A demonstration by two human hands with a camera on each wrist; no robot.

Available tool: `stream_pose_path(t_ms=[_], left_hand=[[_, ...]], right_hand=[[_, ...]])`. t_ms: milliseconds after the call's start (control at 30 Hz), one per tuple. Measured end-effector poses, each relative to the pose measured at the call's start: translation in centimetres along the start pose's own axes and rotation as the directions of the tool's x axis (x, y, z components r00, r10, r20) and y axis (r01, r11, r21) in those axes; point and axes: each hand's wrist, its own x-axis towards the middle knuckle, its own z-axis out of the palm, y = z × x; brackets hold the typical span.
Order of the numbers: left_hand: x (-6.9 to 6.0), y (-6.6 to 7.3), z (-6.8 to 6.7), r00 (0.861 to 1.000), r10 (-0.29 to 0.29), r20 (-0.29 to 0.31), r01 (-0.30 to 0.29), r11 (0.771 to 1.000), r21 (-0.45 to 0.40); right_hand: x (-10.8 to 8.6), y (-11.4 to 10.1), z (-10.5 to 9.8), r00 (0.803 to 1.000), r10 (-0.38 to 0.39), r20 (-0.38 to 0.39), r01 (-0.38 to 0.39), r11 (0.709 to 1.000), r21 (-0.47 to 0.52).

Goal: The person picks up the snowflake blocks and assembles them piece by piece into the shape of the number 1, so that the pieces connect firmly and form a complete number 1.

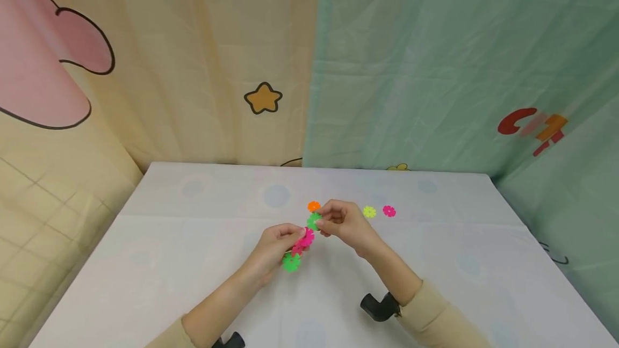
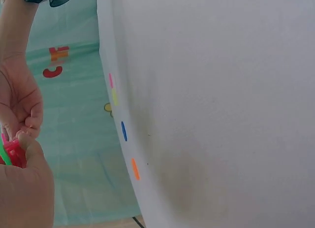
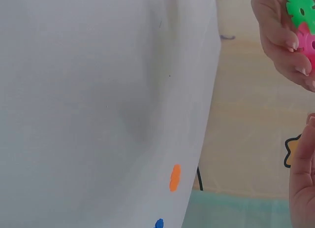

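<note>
My left hand (image 1: 274, 247) pinches joined pink flower-shaped discs (image 1: 306, 237) between thumb and fingers. A green notched disc (image 1: 291, 262) hangs at the lower end of that chain. Just above and to the right, my right hand (image 1: 347, 225) pinches a second green disc (image 1: 313, 221) by its edge. This disc is close to the upper pink one; I cannot tell whether they touch. In the right wrist view the chain's green disc (image 3: 301, 10) and pink disc (image 3: 306, 43) show beside the left fingers.
On the white table (image 1: 193, 262), behind the hands, lie loose discs: orange (image 1: 314, 207), yellow (image 1: 369, 212) and pink (image 1: 389, 211). A blue disc (image 2: 124, 131) appears in the left wrist view. Patterned curtains (image 1: 411, 69) hang behind the table.
</note>
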Motion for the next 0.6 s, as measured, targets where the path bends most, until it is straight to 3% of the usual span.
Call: stream_pose_path(t_ms=[333,600], left_hand=[[-0.3,-0.3,0.0,0.998,0.007,-0.057,-0.010,0.999,-0.049],[-0.5,-0.6,0.0,0.999,-0.002,-0.032,-0.001,0.996,-0.088]], right_hand=[[-0.2,0.1,1.4,0.996,-0.082,-0.039,0.079,0.994,-0.073],[-0.4,-0.3,1.5,0.984,-0.176,0.009,0.174,0.963,-0.205]])
